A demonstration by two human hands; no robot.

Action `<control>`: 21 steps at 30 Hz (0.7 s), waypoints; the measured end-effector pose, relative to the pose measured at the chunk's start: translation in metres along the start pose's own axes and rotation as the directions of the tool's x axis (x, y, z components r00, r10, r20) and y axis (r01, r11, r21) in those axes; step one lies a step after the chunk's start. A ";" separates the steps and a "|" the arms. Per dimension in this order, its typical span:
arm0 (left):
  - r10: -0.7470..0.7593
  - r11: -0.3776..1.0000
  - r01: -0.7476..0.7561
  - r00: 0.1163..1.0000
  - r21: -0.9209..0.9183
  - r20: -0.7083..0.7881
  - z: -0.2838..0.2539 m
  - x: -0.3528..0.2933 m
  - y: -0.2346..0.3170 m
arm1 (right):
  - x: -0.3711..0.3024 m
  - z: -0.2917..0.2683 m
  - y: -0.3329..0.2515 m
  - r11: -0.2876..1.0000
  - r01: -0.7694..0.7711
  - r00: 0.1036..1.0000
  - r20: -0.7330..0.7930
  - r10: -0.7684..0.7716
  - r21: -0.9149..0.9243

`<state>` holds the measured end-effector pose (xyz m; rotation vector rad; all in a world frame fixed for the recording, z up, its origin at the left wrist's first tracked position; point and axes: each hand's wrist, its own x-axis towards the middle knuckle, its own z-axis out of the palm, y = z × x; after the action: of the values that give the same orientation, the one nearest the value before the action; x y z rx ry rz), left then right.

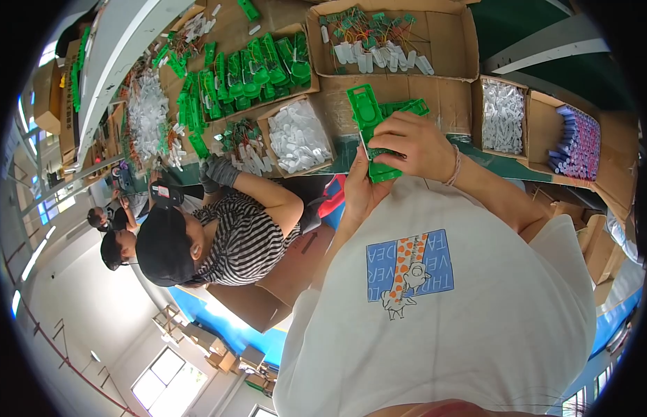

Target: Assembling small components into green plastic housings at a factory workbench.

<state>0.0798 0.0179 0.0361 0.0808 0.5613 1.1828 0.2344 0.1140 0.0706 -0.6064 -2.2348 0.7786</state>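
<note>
A long green plastic casing point(365, 108) is held close to my chest at the table's edge, tilted, its open tray side facing up. My left hand point(360, 191) grips its lower part from below, with the thumb along its side. Over the casing's middle, my right hand point(415, 147) bends its fingers down onto it; whatever small part lies under the fingertips is hidden. A second green plastic piece point(412, 106) shows just beyond my right hand, on the cardboard-covered table point(441, 104); I cannot tell whether it touches the held casing.
A box of wired boards and white parts point(382, 55) stands ahead. At right are boxes of clear-white pieces point(503, 115) and purple cylinders point(577, 142). Left are green casings point(254, 69) and a box of white pieces point(299, 135). A gloved co-worker point(243, 229) sits close left.
</note>
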 end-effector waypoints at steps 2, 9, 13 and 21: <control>0.016 0.998 -0.014 0.999 -0.062 0.029 -0.001 0.000 -0.001 | -0.005 0.006 -0.005 0.998 -0.017 0.995 -0.100 0.011 -0.061; 0.000 0.998 0.000 1.000 -0.070 -0.001 0.016 -0.003 0.002 | -0.008 0.011 -0.007 0.997 0.027 0.986 -0.160 -0.038 -0.066; -0.001 1.000 0.002 0.997 0.009 -0.077 0.019 -0.010 0.007 | -0.010 0.013 -0.006 0.966 0.166 0.982 -0.060 -0.181 -0.197; -0.022 1.000 0.020 0.996 -0.019 -0.090 0.001 -0.007 0.010 | -0.001 0.008 0.003 0.857 -0.217 0.975 0.059 0.214 0.468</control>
<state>0.0701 0.0157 0.0426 0.0062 0.6294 1.1750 0.2293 0.1129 0.0635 -0.6135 -1.8903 1.3883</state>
